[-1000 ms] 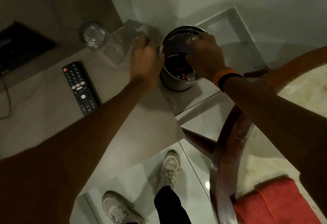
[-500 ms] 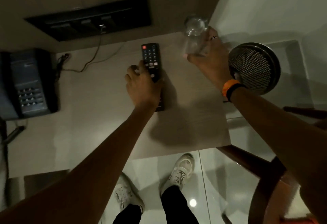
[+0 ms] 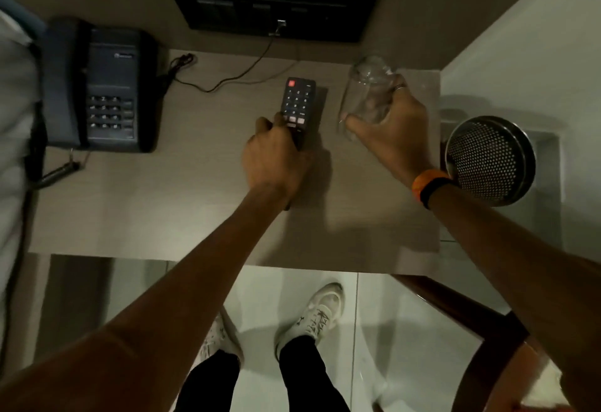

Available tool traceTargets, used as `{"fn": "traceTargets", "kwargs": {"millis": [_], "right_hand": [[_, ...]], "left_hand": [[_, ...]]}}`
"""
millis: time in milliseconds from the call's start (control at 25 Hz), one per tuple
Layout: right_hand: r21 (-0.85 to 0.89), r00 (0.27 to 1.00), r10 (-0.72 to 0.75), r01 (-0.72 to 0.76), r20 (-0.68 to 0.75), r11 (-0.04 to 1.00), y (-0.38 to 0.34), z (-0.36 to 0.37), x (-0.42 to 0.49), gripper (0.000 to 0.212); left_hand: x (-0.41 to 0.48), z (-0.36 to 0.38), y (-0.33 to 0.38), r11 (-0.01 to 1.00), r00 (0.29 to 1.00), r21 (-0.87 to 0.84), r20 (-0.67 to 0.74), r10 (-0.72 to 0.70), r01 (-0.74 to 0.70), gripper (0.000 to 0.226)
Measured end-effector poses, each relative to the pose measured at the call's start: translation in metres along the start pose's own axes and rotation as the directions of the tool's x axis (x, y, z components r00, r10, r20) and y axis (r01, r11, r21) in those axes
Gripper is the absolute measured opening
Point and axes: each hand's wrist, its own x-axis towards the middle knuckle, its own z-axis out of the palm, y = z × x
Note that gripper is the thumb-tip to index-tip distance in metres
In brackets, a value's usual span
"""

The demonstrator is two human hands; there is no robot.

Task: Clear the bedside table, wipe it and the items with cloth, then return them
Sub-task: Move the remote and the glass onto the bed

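Left hand (image 3: 276, 158) grasps the remote (image 3: 297, 99); right hand (image 3: 393, 132) grasps the glass (image 3: 364, 93), over the desk (image 3: 162, 210). Best lift both straight up, glass held firm, clear of the cord (image 3: 227, 78).

Dim, warm light. My left hand (image 3: 276, 158) throws a soft shadow rightward across the table (image 3: 195, 216). Floor tiles (image 3: 406, 330) brightest, faint sheen. Edges bow, wide-angle. Glass (image 3: 367, 93) slightly smeared.

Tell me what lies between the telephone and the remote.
Head view: only a thin black cable on bare tabletop lies between the telephone and the remote.
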Motion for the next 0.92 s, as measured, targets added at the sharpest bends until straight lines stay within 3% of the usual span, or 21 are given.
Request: {"fn": "traceTargets", "kwargs": {"millis": [160, 320, 440, 680, 920], "right_hand": [[0.004, 0.984, -0.128, 0.129, 0.127, 0.992, -0.088, 0.038, -0.023, 0.046], [0.027, 0.904, -0.256, 0.263, 0.343, 0.965, -0.203, 0.092, -0.044, 0.049], [0.124, 0.826, -0.378, 0.361, 0.418, 0.924, -0.303, 0.141, -0.075, 0.054], [0.314, 0.585, -0.61, 0.532, 0.535, 0.786, -0.494, 0.246, -0.18, 0.065], [0.335, 0.345, -0.637, 0.628, 0.689, 0.702, -0.596, 0.338, -0.298, 0.066]], "left_hand": [[-0.03, -0.068, -0.064, 0.972, 0.968, -0.181, -0.176, -0.18, 0.148, 0.061], [-0.065, -0.163, -0.152, 0.877, 0.835, -0.37, -0.338, -0.435, 0.307, 0.064], [-0.102, -0.242, -0.227, 0.8, 0.686, -0.45, -0.434, -0.583, 0.395, 0.063], [-0.224, -0.362, -0.387, 0.586, 0.309, -0.561, -0.514, -0.8, 0.584, 0.067], [-0.33, -0.403, -0.502, 0.32, 0.055, -0.667, -0.386, -0.921, 0.673, 0.06]]}}
